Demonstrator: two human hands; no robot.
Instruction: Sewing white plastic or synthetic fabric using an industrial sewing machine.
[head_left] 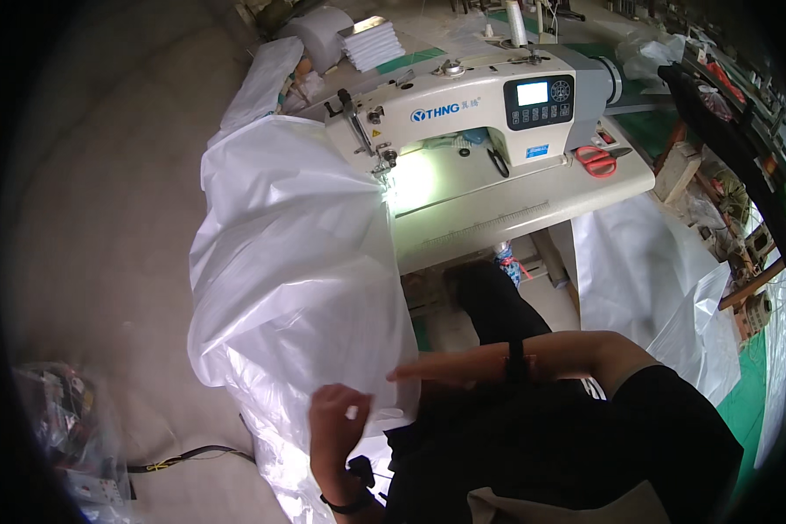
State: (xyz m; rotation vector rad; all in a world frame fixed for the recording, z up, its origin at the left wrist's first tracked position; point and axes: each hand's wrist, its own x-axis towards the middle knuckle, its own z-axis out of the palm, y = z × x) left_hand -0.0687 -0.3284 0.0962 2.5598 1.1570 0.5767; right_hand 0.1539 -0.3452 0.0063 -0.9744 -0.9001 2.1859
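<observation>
A large white plastic sheet (288, 227) hangs in folds from the left end of a sewing machine (463, 100). Its right edge reaches the lit needle area, and its lower part drapes down in front of me. My left hand (339, 419) is over the lower part of the sheet, bent at the wrist, its fingers smeared by motion. To its right, at the sheet's lower right edge, my right hand (428, 370) points leftward, also blurred. Whether either hand grips the sheet cannot be made out.
Red-handled scissors (596, 162) and a small black tool (499, 162) lie on the machine bed (515, 210). More white sheeting (646, 279) hangs at the right. A folded white stack (372, 45) sits behind the machine. A clear bag (70, 428) and a dark cable (192, 456) are on the floor.
</observation>
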